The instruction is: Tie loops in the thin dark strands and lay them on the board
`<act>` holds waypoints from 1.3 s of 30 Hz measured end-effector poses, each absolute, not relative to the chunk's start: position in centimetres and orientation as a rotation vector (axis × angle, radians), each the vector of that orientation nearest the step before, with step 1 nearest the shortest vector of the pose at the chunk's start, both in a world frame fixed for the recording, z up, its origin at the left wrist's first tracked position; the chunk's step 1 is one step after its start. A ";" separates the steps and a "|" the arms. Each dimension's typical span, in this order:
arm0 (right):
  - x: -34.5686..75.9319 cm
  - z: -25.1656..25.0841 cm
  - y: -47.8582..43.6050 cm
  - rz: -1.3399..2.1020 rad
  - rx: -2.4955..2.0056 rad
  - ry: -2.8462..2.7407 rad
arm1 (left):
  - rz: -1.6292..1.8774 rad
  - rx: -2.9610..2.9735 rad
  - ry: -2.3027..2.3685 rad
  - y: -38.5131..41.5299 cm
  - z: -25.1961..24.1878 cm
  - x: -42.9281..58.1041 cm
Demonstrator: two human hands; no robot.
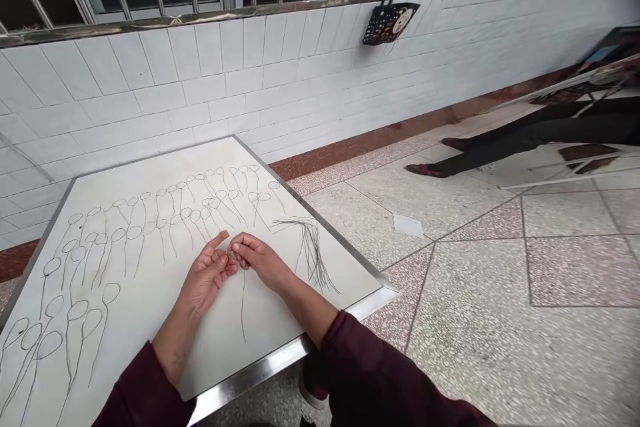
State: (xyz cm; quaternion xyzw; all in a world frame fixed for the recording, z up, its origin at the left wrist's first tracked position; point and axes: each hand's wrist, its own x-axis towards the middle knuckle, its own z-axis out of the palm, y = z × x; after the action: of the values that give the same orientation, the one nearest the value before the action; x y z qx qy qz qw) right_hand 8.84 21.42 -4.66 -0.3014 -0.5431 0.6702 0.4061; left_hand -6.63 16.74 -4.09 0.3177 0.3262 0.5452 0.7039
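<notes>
Over the near part of the white table (215, 363), my left hand (207, 277) and my right hand (257, 259) meet fingertip to fingertip. A thin dark wire (243, 310) runs down from beneath my right fingers, its lower end pointing toward the table's front edge. My right thumb and fingers pinch its upper part, which the fingers mostly hide. The left thumb presses against the curled fingers at the same spot, while one finger sticks out; the wire between them is too small to see well. Right of my hands lies a bundle of straight wires (313, 250).
Several wires with looped ends (111, 293) lie in rows across the left and back of the table. A tiled wall (200, 90) with a barred window stands behind. A patterned bag (390, 23) hangs there. At right, a person's legs (500, 140) stretch over the floor.
</notes>
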 end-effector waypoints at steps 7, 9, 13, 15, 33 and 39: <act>9.5 -5.1 22.0 1.622 -0.810 -1.540 | 1.174 0.702 0.786 16.5 -4.0 -7.2; 9.4 -5.2 22.1 1.608 -0.795 -1.586 | 1.167 0.713 0.814 16.5 -4.1 -7.3; 9.3 -5.3 22.1 1.607 -0.722 -1.655 | 1.150 0.718 0.833 16.5 -4.3 -7.2; 9.6 -5.3 22.2 1.543 -0.737 -1.714 | 1.137 0.711 0.851 16.5 -4.3 -7.2; 10.9 -4.6 23.2 1.262 -1.033 -1.605 | 1.181 0.875 1.122 17.4 -3.5 -10.9; 9.6 -4.8 22.4 1.243 -0.942 -1.696 | 1.084 0.931 1.017 17.2 -3.5 -9.0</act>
State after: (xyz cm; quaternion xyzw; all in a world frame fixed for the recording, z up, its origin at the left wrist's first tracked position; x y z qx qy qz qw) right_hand 9.59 22.41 -4.77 -0.3735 -0.6725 0.4930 0.4064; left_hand -8.96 17.19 -3.50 0.4080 0.4459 0.4752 0.6394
